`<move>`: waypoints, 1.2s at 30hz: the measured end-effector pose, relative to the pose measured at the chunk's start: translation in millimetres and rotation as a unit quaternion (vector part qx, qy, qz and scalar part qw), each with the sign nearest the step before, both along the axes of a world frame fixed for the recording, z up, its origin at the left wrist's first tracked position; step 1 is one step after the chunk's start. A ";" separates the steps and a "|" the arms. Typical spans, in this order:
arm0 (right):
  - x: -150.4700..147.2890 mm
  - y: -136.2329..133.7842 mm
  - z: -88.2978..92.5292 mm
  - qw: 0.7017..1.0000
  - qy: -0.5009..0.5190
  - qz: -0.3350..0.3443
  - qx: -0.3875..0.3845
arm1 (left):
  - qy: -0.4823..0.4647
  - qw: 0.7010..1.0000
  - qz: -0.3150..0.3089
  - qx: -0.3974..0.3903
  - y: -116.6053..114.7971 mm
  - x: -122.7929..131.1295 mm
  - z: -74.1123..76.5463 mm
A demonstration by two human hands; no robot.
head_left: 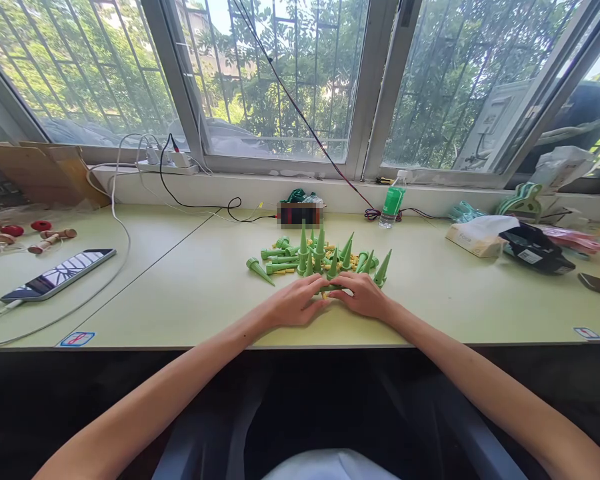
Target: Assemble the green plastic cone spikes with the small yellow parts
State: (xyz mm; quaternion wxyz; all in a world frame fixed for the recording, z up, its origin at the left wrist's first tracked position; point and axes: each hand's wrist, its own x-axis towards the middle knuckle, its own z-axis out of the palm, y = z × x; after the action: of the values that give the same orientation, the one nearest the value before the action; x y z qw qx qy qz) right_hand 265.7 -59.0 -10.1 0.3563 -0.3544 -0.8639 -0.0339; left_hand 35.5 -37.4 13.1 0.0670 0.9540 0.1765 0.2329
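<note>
My left hand [300, 301] and my right hand [364, 293] meet near the front of the table, fingers bent and pinched together. Between their fingertips is a green plastic spike [333, 289], mostly hidden by the fingers. A small yellow piece [324, 295] shows just below the left fingertips; whether it is joined to the spike I cannot tell. Right behind my hands, several green cone-shaped spikes [303, 257] stand points up. More green spikes [281, 266] lie on their sides to the left, with small yellow pieces [329, 251] scattered among them.
A dark box-like device [295, 217], blurred in part, sits behind the pile with a cable. A water bottle [393, 200] stands back right, near a tissue pack [475, 236]. At left lie a charging phone [57, 275] and wooden toys [53, 241]. The table's front edge [330, 347] is close.
</note>
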 end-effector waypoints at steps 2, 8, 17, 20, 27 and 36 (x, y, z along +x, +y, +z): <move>0.1 0.6 -0.1 1.000 -0.007 0.006 0.007 | 0.003 1.000 0.007 -0.004 -0.2 0.2 1.0; 0.5 0.4 1.6 0.999 -0.026 0.015 0.019 | -0.002 1.000 0.021 -0.007 -1.1 1.0 2.6; -0.2 -0.5 0.9 0.999 -0.026 -0.006 0.018 | -0.011 1.000 0.005 -0.007 -2.0 0.4 2.4; -0.6 -0.8 1.5 0.999 -0.026 -0.010 0.018 | -0.010 1.000 0.006 -0.020 -2.0 0.4 2.2; -1.4 -3.3 2.2 1.000 0.009 -0.019 0.013 | -0.054 0.993 0.032 -0.102 2.2 2.2 2.0; -0.9 -1.8 -1.9 0.999 0.035 -0.019 0.031 | -0.120 0.958 0.033 -0.258 1.0 3.1 8.7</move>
State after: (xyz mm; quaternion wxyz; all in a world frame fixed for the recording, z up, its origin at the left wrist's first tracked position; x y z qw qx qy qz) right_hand 264.8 -60.9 -11.9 0.3965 -0.3603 -0.8426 -0.0549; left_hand 38.5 -36.4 21.8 0.3243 0.8630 0.2523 0.2941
